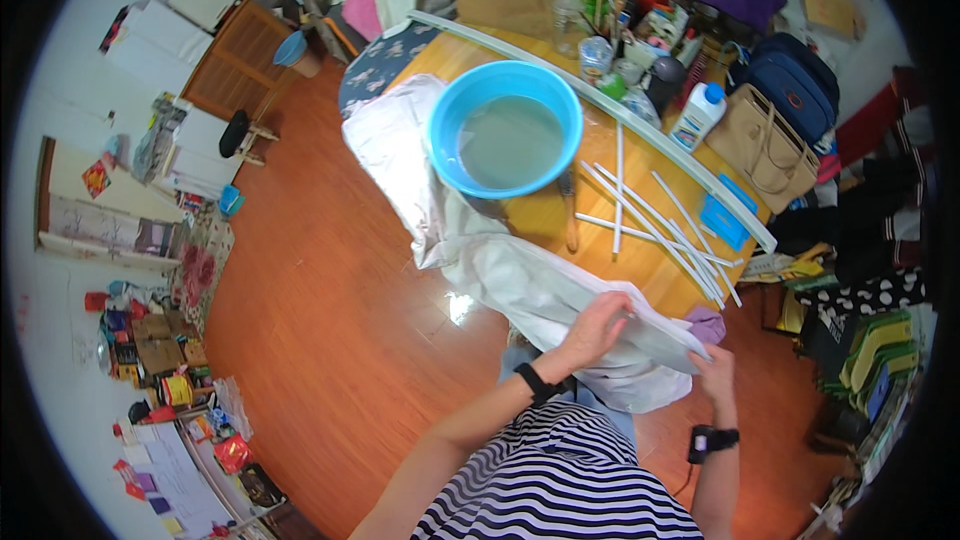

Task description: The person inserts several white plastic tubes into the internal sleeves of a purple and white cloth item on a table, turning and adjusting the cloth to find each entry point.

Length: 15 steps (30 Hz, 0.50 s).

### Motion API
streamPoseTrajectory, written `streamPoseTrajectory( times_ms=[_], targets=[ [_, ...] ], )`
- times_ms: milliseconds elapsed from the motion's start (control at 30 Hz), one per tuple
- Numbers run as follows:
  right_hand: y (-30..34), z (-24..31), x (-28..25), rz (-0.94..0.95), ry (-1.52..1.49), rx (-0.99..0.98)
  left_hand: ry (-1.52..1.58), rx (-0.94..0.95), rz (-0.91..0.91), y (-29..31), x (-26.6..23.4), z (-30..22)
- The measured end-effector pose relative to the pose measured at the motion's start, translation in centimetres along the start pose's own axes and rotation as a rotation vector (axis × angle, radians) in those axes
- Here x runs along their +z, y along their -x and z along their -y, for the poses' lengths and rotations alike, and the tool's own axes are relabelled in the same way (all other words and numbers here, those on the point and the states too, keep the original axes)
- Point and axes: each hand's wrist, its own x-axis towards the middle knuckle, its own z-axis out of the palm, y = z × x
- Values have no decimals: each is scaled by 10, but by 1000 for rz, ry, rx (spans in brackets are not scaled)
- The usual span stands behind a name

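Note:
A long white cloth (540, 285) runs from the left side of the table down over its near edge to my lap. My left hand (594, 330) is on the upper edge of the cloth, its fingers bent in and closed on the fabric. Further right, my right hand (716, 376) pinches the cloth's right end. Between the hands the fabric is drawn out in a flat band. A small purple cloth (706, 324) lies just beyond my right hand. Black straps sit on both wrists.
On the wooden table (520, 215) stands a blue basin (435, 155) of cloudy water. Beside it lie a wooden-handled brush (570, 220) and several white strips (660, 230). A long pale rail (660, 135) crosses the table before a white bottle (698, 118), jars and bags.

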Motion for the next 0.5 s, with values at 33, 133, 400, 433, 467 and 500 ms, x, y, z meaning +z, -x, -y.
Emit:
streamPoseTrajectory(
  times_ms=[33, 133, 400, 433, 467, 500],
  targets=[
    [7, -16, -21, -30, 31, 9, -38, -49, -7, 7, -23, 12],
    [36, -39, -67, -94, 22, 110, -67, -251, -116, 43, -101, 54],
    [23, -90, 40, -548, 875, -80, -173, -633, -246, 138, -276, 166],
    [10, -61, 77, -493, 742, -124, -169, -642, -252, 149, -296, 176],
    [-4, -38, 128, -516, 705, -352, -173, -626, -256, 156, -313, 184],
    [-18, -5, 183, -421, 621, -392, -176, -608, -268, 159, -329, 190]
  ],
)
